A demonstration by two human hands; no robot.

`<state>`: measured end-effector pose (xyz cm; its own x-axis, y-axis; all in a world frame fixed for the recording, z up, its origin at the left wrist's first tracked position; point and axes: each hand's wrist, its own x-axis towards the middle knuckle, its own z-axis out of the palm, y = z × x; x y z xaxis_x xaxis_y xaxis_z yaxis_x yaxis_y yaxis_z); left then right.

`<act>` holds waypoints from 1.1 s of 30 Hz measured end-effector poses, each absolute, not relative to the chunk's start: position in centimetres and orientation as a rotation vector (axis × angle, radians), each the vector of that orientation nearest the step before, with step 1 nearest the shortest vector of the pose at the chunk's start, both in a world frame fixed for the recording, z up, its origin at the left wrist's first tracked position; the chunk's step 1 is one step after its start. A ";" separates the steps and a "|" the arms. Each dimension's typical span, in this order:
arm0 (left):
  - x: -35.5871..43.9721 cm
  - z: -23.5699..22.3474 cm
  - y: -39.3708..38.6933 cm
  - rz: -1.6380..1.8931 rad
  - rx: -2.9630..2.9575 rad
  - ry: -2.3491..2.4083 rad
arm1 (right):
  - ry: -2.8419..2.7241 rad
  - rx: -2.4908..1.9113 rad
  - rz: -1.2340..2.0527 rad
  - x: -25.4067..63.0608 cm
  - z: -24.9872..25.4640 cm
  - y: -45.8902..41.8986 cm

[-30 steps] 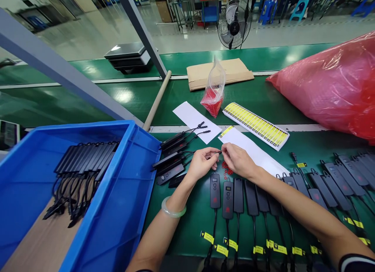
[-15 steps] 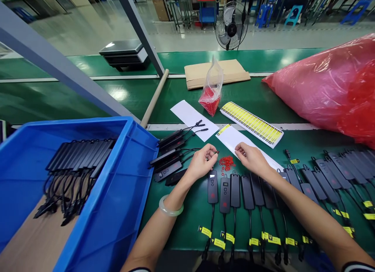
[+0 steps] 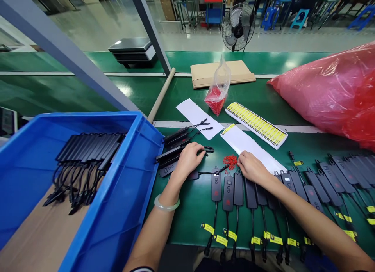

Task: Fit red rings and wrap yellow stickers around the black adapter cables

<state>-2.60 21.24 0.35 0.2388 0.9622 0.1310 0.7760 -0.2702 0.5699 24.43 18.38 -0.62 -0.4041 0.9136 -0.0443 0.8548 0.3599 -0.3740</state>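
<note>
My left hand [image 3: 190, 158], with a pale bangle at its wrist, lies over the dark handheld controllers [image 3: 168, 169] beside the blue bin. Its thumb and fingers are closed around a black cable [image 3: 208, 149] near the plug end. Just in front of its wrist, another cable [image 3: 209, 172] runs right to a plug [image 3: 224, 168] lying across a controller [image 3: 216, 185]. At the right edge of a small pile of red rings [image 3: 230, 161] is my right hand [image 3: 250, 166], fingers curled together and tips low; whatever they pinch is hidden.
A blue bin [image 3: 137, 147] holding stacked controllers stands at left. Rows of controllers with yellow cable tags [image 3: 275, 239] line the right. Behind lie white sheets [image 3: 252, 147], a yellow label sheet [image 3: 258, 125], a clear bag of red rings [image 3: 216, 100], flat cardboard [image 3: 240, 71] and a large pink bag [image 3: 328, 88].
My left hand has let go of one cable's plug end, which now lies on the table, and has moved left to another cable. My right hand has moved slightly down to the red rings.
</note>
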 end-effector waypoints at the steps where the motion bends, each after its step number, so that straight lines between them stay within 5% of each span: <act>1: -2.6 0.1 21.3 0.643 2.148 1.583 | -2.435 -1.600 0.511 24.4 -0.6 18.4; 16: -0.5 -1.2 21.6 0.813 1.950 1.333 | -2.006 -1.346 0.839 19.5 0.6 23.0; 33: -0.6 -1.4 21.4 0.931 1.400 1.188 | -2.020 -1.259 0.772 17.2 0.0 22.9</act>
